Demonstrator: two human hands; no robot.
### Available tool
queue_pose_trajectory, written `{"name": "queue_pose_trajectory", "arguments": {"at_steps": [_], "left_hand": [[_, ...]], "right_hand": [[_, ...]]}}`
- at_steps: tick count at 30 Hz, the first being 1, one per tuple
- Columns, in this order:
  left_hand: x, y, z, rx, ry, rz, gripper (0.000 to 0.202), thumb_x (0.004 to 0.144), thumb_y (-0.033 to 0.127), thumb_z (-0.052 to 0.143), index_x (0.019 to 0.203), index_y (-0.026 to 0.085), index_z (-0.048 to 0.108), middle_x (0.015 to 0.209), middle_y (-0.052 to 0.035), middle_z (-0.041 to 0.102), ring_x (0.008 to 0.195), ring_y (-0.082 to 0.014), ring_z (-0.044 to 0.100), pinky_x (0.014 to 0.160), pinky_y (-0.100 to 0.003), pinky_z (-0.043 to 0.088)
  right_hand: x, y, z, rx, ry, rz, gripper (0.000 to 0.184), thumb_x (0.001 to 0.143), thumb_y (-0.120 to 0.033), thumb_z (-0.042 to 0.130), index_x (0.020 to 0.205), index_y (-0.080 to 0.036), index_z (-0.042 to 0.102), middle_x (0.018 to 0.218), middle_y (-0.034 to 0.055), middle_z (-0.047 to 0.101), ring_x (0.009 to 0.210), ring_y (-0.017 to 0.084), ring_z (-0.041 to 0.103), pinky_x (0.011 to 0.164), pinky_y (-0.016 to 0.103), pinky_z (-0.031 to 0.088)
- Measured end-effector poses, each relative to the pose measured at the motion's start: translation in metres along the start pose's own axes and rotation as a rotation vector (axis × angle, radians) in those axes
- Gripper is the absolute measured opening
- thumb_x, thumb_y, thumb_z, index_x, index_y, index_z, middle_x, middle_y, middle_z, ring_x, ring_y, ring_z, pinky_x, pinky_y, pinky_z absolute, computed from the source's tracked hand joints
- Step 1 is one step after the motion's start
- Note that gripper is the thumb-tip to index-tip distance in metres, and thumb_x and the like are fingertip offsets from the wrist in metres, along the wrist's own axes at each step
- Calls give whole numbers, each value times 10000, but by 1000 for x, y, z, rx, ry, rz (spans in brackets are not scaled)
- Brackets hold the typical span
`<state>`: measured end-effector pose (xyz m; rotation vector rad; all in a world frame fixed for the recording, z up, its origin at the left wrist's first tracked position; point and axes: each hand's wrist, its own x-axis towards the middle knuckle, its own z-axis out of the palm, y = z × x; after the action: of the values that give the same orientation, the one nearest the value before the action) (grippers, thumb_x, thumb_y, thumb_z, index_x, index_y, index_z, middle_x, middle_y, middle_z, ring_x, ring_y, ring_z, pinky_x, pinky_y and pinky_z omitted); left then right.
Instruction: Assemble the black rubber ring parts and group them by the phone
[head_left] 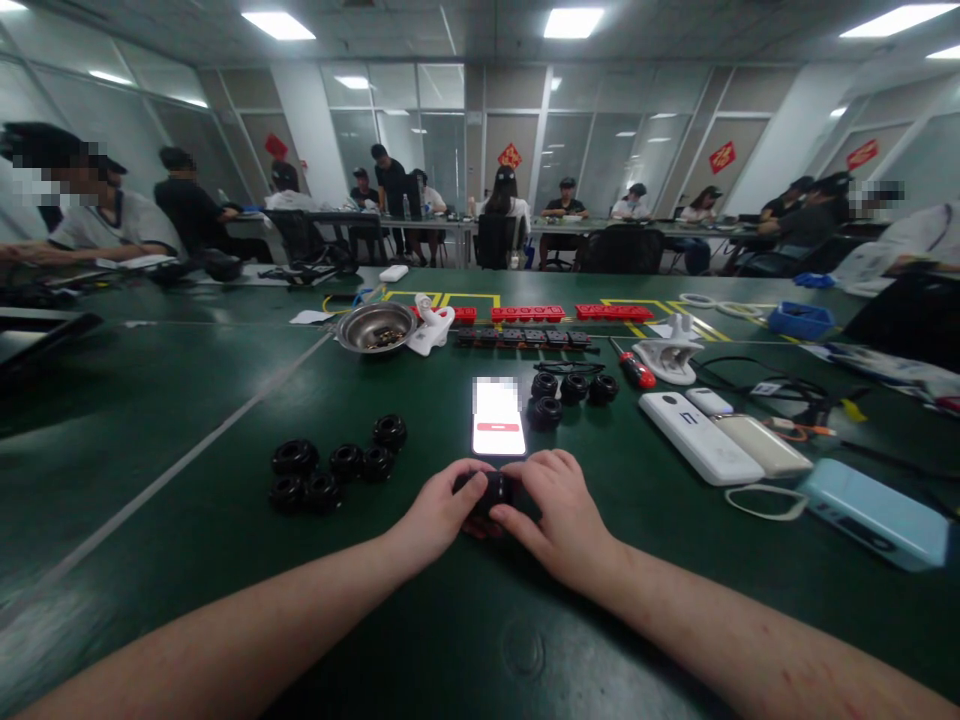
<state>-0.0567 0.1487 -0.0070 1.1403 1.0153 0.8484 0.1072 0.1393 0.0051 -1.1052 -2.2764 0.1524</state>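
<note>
Between them, my left hand (pixel 442 505) and my right hand (pixel 562 515) grip a small black wheel (pixel 494 488) just above the table's near middle. My left thumb lies on its top left, and my right thumb presses its right side. My fingers hide part of it. Directly beyond the wheel lies a phone (pixel 499 440) with a lit white screen and a red bar. Several similar black wheels (pixel 346 461) sit in a group to the left of my hands. Another group of black wheels (pixel 546 411) lies just right of the phone.
Farther back are a metal bowl (pixel 376 328) with small parts, red plastic strips (pixel 527 313), a black strip of parts (pixel 525 340) and a red screwdriver (pixel 634 364). On the right lie a white power bank (pixel 699 438), a light-blue box (pixel 876 512) and cables. People sit around farther tables.
</note>
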Motion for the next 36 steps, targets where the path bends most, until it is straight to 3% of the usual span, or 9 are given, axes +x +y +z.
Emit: {"name": "queue_pose_trajectory", "arguments": {"at_steps": [5,11,17,22,25,27,30,33,36], "left_hand": [[2,-1,1,-10,5,-39,435,706,526,473,879,127,487,586,-5,574,434,-119,570,411,-215,438],[0,-5,3,-94,145,60,377,706,481,509,886,151,470,651,14,539,444,-84,526,383,-182,404],[0,-5,1,-13,47,48,447,662,518,548,903,149,477,690,-10,574,511,-116,577,438,-207,439],[3,-1,-1,-49,6,-56,431,741,526,417,905,129,454,588,-17,582,420,-115,570,391,-195,417],[2,0,1,-40,20,-35,337,748,444,454,873,131,469,576,10,552,396,-83,531,378,-175,399],[0,0,2,-1,49,-8,297,746,404,477,882,139,478,626,9,552,432,-77,532,393,-173,408],[-1,-2,3,69,64,26,262,731,366,511,891,161,475,700,11,536,502,-89,547,408,-182,424],[-1,-6,2,120,14,77,266,715,364,543,882,170,471,722,20,526,534,-91,556,425,-185,435],[1,-9,0,110,-31,49,315,733,423,505,906,163,458,689,14,560,509,-100,579,439,-199,447]], "right_hand": [[-6,-3,1,-78,82,-269,286,798,-150,447,1081,-182,468,1036,70,560,963,215,467,950,455,224],[-2,1,-1,76,105,4,417,754,-449,493,1045,-153,456,918,91,561,850,247,496,774,431,373],[4,7,2,-17,-63,14,271,792,-414,490,748,-154,552,690,48,559,664,197,486,668,369,371],[1,10,3,-42,-6,-203,295,818,-240,472,1090,-126,466,941,93,583,840,219,484,760,372,354],[-1,9,2,14,9,-178,376,789,-294,503,1121,-137,421,1013,99,546,891,229,472,789,381,348],[-2,9,1,67,44,-72,439,758,-397,524,1088,-126,421,961,99,543,852,229,480,754,376,367],[-1,8,1,44,-17,69,288,802,-429,454,883,-156,498,759,43,545,690,190,486,651,338,377],[1,9,3,-25,-153,95,323,857,-402,380,658,-171,485,607,0,503,568,146,457,589,299,359],[3,11,4,-41,-203,67,316,839,-414,429,660,-161,493,616,11,503,568,147,457,544,273,359]]}}
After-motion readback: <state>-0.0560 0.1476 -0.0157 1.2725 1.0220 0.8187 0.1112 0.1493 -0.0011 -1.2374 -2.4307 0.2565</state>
